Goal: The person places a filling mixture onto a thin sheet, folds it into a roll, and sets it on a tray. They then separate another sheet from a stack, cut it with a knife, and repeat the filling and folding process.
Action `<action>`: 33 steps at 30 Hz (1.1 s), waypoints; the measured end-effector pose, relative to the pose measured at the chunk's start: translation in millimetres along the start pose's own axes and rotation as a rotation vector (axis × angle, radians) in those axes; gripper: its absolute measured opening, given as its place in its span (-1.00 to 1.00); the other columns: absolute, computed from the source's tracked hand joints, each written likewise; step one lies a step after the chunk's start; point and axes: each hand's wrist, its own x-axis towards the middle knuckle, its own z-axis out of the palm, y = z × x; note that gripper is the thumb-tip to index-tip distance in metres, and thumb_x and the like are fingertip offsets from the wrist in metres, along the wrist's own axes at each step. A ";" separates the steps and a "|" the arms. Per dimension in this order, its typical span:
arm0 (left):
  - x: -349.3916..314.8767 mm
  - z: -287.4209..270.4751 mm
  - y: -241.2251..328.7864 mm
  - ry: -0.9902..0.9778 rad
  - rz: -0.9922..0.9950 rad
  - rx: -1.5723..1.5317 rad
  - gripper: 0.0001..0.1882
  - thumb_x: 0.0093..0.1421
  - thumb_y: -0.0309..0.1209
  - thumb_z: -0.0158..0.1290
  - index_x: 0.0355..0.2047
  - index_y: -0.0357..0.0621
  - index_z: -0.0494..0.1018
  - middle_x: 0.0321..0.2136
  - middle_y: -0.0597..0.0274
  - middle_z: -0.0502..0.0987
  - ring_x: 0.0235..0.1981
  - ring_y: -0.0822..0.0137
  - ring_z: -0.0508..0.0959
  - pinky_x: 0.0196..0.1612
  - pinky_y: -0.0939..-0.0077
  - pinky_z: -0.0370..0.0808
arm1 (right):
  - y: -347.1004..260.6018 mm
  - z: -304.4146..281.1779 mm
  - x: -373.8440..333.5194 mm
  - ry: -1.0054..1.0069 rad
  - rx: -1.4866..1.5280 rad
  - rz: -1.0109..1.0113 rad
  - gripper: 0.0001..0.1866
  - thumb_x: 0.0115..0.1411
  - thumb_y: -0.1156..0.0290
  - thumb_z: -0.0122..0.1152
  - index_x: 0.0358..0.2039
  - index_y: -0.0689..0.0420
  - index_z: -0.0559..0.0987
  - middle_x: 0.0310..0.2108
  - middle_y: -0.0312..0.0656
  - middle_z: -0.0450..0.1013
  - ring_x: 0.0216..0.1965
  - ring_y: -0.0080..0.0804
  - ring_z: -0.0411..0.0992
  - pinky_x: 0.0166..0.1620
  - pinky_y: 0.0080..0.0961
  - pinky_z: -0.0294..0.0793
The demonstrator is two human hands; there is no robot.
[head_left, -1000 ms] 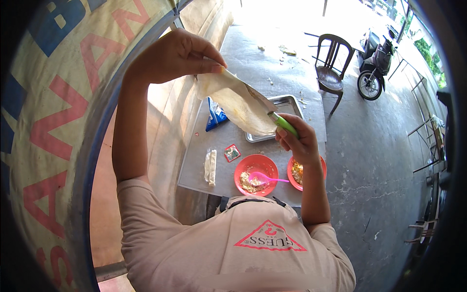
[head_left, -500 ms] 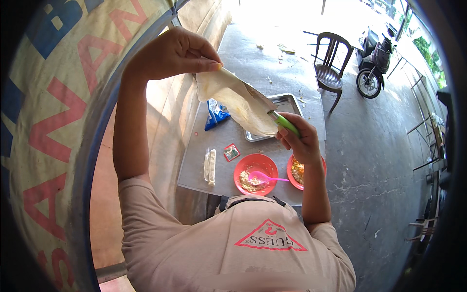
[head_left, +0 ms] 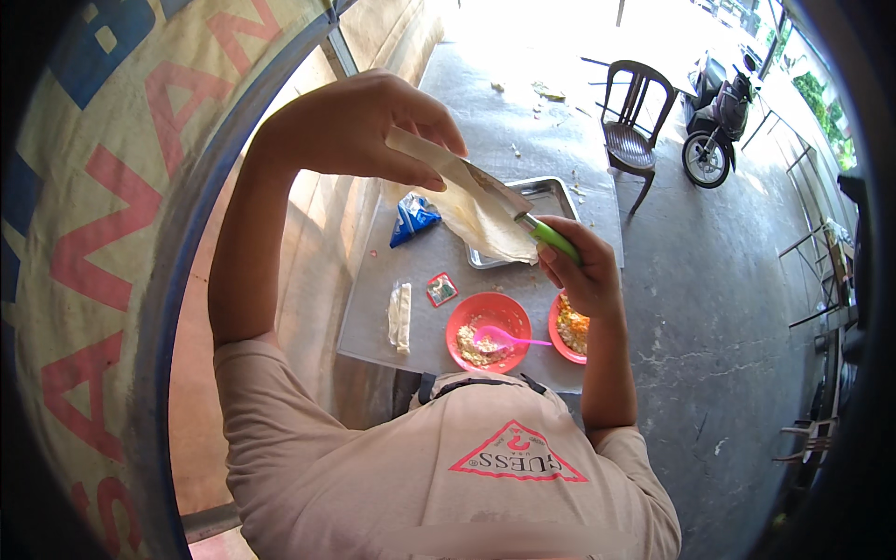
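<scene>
My right hand (head_left: 579,266) grips a knife (head_left: 553,239) by its green handle, the blade pointing up and left. Along that blade hangs a thin, pale wrapper sheet (head_left: 485,222), its upper edge folded into a strip. The sheet's lower corner reaches my right fingers; whether they pinch it too is hidden. My left hand (head_left: 397,131) is raised at the strip's far end, thumb below and fingers above, spread apart with the sheet between them. Beneath the sheet, a metal tray (head_left: 565,191) is partly covered.
On the grey table (head_left: 373,327) are a blue packet (head_left: 413,220), a small red-edged sachet (head_left: 441,289), pale sticks in clear wrap (head_left: 399,317), a red bowl (head_left: 525,322) with a pink spoon (head_left: 504,339), and a second bowl (head_left: 563,347). A chair (head_left: 635,121) and motorcycle (head_left: 714,131) stand beyond.
My left hand has let go of the sheet's pinched corner, moved right and down, and spread its fingers. The sheet's upper edge has folded over beside the blade. My right hand barely moved.
</scene>
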 end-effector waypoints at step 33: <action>9.7 54.4 -15.2 -0.169 -0.151 -0.116 -0.76 -0.03 -0.42 0.35 -0.39 -0.29 0.59 -0.58 0.09 0.57 -0.56 0.32 0.56 -0.44 0.45 0.44 | -20.3 -34.7 -11.1 -0.109 -0.347 -0.085 -0.68 0.20 0.57 0.22 0.00 0.25 0.56 -0.46 -0.24 0.53 -0.52 -0.57 0.42 -0.41 -0.58 0.39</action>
